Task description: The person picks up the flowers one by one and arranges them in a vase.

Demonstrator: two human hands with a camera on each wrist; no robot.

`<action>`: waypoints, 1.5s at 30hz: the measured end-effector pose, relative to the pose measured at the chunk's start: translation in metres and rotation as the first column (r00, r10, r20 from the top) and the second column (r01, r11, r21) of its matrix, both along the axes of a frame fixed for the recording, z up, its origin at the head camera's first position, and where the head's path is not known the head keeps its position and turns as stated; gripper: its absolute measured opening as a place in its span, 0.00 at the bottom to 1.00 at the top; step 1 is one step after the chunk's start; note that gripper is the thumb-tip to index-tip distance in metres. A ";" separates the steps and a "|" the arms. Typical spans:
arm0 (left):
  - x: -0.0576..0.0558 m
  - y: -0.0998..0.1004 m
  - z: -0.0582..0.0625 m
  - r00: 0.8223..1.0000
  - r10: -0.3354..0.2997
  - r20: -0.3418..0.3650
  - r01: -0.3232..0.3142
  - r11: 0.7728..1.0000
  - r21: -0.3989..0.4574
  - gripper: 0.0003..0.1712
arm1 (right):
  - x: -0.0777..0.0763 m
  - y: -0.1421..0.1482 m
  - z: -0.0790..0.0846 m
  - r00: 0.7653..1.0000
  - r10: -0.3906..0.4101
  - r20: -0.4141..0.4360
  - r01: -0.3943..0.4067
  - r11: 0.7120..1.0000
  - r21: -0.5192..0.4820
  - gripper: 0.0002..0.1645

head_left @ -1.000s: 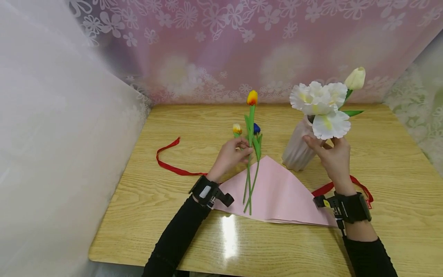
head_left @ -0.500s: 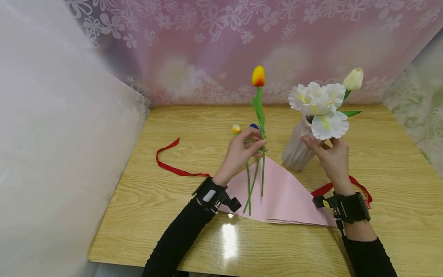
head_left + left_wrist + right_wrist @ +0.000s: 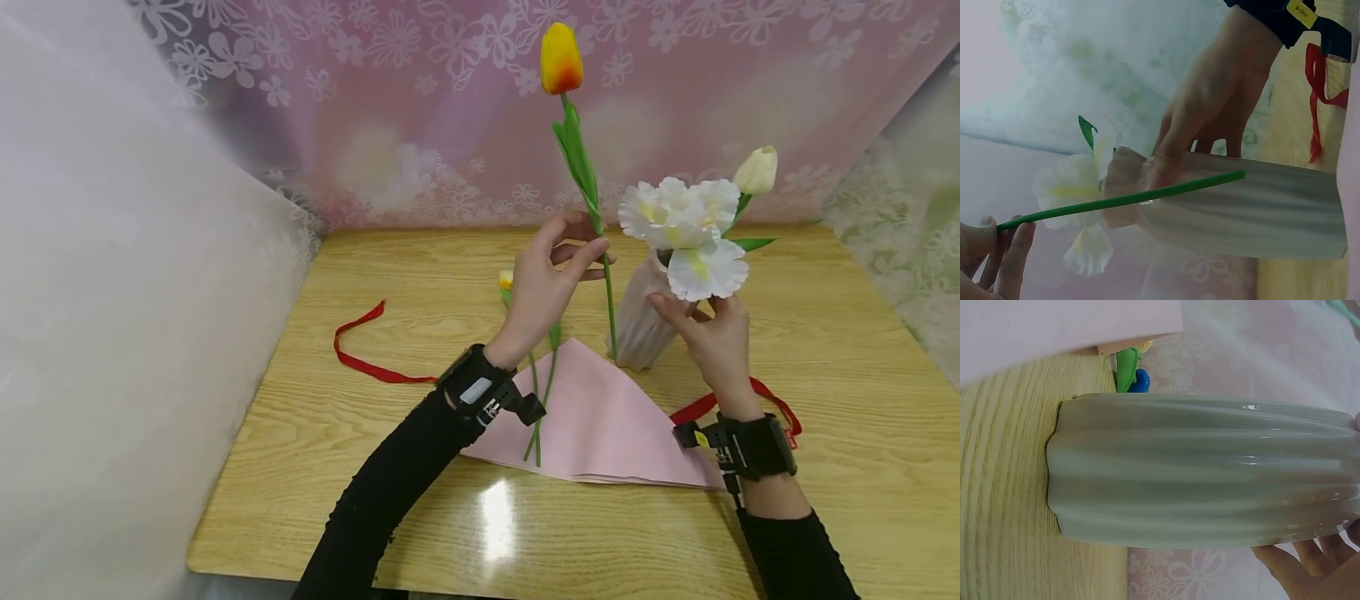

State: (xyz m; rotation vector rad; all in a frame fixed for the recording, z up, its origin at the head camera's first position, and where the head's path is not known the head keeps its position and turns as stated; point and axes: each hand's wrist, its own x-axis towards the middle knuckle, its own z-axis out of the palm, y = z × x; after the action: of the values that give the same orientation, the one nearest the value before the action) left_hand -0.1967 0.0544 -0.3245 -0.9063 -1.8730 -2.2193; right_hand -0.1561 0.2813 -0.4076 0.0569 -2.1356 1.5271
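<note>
My left hand [image 3: 551, 271] pinches the green stem of a yellow-orange tulip [image 3: 562, 60] and holds it upright, its bloom high over the table. The stem's lower end overlaps the side of a pale ribbed vase [image 3: 645, 321] in the head view; in the left wrist view the bare stem crosses in front of it. Around the neck of the vase, my right hand [image 3: 712, 342] grips with thumb and fingers. A white ruffled flower [image 3: 686, 233] and a cream tulip [image 3: 756, 171] stand in the vase. Its ribbed wall [image 3: 1210, 469] fills the right wrist view.
Pink folded paper [image 3: 600, 425] lies at the front middle. On it rest the crossed stems of a small white-yellow tulip [image 3: 506, 281] and a blue flower [image 3: 1140, 381]. A red ribbon [image 3: 360, 342] runs out to the left, its other end [image 3: 780, 404] to the right.
My left hand has lifted the yellow-orange tulip from beside the other two flowers, up and to the right toward the vase. My right hand has stayed at the vase neck.
</note>
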 end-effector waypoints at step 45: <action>-0.034 0.055 0.003 0.911 0.239 -0.335 -0.313 0.932 -0.186 0.10 | 0.000 0.002 -0.001 1.000 -0.006 0.002 0.006 1.000 -0.001 0.35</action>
State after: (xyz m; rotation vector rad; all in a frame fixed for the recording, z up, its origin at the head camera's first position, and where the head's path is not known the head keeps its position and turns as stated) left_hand -0.2310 0.1092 -0.3218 -0.8893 -1.9932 -1.6138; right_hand -0.1565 0.2835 -0.4089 0.0488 -2.1343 1.5252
